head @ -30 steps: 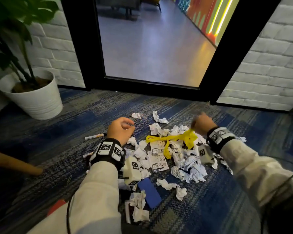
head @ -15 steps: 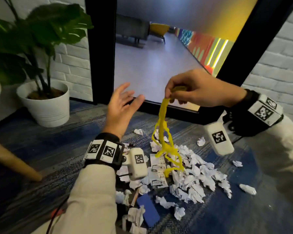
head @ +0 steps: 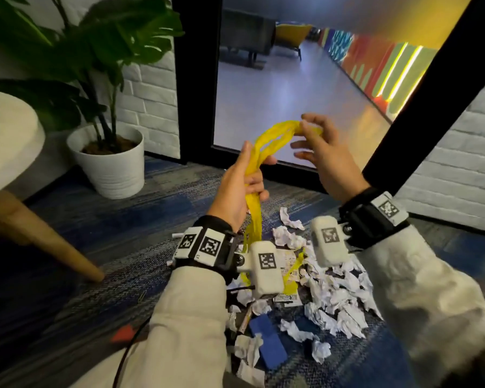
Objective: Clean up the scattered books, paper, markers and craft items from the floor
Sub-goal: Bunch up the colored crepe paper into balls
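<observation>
A long yellow ribbon bundle (head: 266, 144) is lifted off the floor and arches between both hands. My left hand (head: 240, 186) grips its middle, fingers curled round it, and the tail hangs down behind my left wrist. My right hand (head: 319, 152) pinches the upper end with thumb and fingertips, the other fingers spread. Below on the blue carpet lies a heap of crumpled white paper (head: 336, 298), some printed slips (head: 287, 297), a blue book (head: 269, 343) and a white marker (head: 178, 235) partly hidden behind my left wristband.
A white plant pot (head: 109, 163) with a leafy plant stands at the left by the brick wall. A round white table top (head: 9, 135) on a wooden leg (head: 39, 239) is at far left. A black-framed glass doorway (head: 196, 79) is straight ahead.
The ribbon rose from the paper heap in my right hand. My left hand, empty and open half a second ago, now grips its middle, and the ribbon arches between both hands.
</observation>
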